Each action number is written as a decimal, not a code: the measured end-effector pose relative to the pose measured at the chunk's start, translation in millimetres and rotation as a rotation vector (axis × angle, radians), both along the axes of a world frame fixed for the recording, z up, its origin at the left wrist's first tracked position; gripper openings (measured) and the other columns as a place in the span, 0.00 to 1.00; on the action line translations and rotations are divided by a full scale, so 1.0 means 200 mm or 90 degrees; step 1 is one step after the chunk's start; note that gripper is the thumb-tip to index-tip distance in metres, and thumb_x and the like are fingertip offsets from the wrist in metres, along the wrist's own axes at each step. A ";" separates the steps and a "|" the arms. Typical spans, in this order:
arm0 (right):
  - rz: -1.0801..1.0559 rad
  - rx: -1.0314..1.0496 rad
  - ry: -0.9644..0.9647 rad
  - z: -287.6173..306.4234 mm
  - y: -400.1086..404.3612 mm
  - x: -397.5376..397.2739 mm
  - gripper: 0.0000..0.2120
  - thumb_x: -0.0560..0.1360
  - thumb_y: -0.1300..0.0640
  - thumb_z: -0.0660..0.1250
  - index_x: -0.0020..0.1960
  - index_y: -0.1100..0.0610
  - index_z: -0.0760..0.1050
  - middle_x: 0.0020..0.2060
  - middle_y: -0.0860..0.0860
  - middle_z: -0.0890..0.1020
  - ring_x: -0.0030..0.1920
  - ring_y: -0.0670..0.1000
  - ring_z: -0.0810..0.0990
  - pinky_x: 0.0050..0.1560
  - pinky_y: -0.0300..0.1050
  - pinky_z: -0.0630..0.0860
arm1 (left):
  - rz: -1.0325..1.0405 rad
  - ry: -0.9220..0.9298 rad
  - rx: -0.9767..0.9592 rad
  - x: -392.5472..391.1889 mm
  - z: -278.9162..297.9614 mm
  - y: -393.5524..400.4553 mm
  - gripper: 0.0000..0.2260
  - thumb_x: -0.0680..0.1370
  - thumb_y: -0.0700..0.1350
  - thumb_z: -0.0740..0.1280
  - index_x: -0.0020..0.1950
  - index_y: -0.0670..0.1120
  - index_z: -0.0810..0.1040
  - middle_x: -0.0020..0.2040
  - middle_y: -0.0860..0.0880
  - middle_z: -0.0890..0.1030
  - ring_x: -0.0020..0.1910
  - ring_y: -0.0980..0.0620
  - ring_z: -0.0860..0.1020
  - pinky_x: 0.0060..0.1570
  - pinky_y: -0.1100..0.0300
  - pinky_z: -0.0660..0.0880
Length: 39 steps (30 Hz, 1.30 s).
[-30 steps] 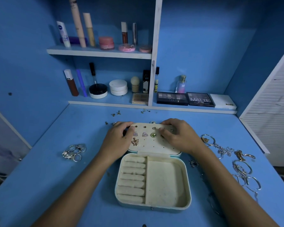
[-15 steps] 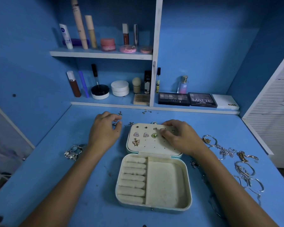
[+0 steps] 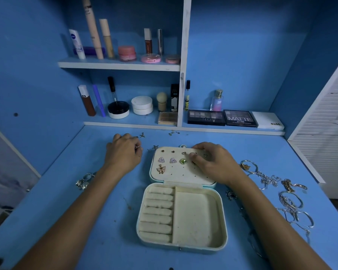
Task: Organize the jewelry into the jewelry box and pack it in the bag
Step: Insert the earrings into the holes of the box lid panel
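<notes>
Left hand point(image 3: 123, 152) over half-hidden small earring point(image 3: 137, 146)

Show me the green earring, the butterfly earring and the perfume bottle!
green earring point(image 3: 182, 161), head view, on its green stone.
butterfly earring point(image 3: 161, 169), head view, on the middle of its wings.
perfume bottle point(image 3: 217, 101), head view, on its clear body below the gold cap.

Legible: "MATTE" on black palette point(image 3: 240, 118); "NUDES" on palette point(image 3: 206, 117) beside it; "NUDE" on white case point(image 3: 268, 123); "SB" on perfume bottle point(image 3: 217, 101).
</notes>
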State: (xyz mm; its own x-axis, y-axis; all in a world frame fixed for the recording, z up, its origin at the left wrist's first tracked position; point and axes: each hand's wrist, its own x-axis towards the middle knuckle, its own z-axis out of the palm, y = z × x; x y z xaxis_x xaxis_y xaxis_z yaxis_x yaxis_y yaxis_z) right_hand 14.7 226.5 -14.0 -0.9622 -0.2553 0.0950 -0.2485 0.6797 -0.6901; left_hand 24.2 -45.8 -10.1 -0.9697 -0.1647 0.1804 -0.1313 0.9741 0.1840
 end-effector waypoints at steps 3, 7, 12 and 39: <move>0.001 0.001 -0.001 -0.01 0.00 0.00 0.18 0.78 0.40 0.66 0.62 0.48 0.77 0.54 0.46 0.80 0.58 0.50 0.75 0.59 0.49 0.74 | -0.002 -0.017 0.033 -0.01 0.02 0.00 0.11 0.80 0.50 0.63 0.60 0.50 0.79 0.58 0.49 0.78 0.62 0.44 0.70 0.58 0.49 0.72; 0.003 0.002 -0.002 0.00 0.00 -0.01 0.18 0.78 0.40 0.65 0.62 0.48 0.77 0.55 0.46 0.80 0.58 0.49 0.75 0.60 0.49 0.74 | -0.002 -0.050 0.061 -0.02 0.03 -0.01 0.13 0.81 0.49 0.63 0.64 0.49 0.78 0.61 0.46 0.76 0.65 0.43 0.68 0.61 0.48 0.71; 0.003 0.007 0.002 -0.01 0.00 -0.01 0.18 0.78 0.40 0.65 0.63 0.49 0.77 0.56 0.46 0.81 0.59 0.50 0.75 0.60 0.50 0.74 | -0.009 -0.046 0.092 -0.04 0.04 -0.02 0.08 0.80 0.49 0.66 0.58 0.51 0.79 0.58 0.49 0.76 0.62 0.46 0.70 0.61 0.48 0.71; 0.005 0.011 0.003 0.00 0.00 0.00 0.18 0.78 0.41 0.65 0.63 0.49 0.77 0.57 0.46 0.80 0.60 0.50 0.75 0.60 0.47 0.72 | -0.131 0.048 0.486 0.21 0.19 0.13 0.04 0.75 0.44 0.74 0.44 0.53 0.84 0.41 0.60 0.85 0.43 0.63 0.81 0.45 0.72 0.72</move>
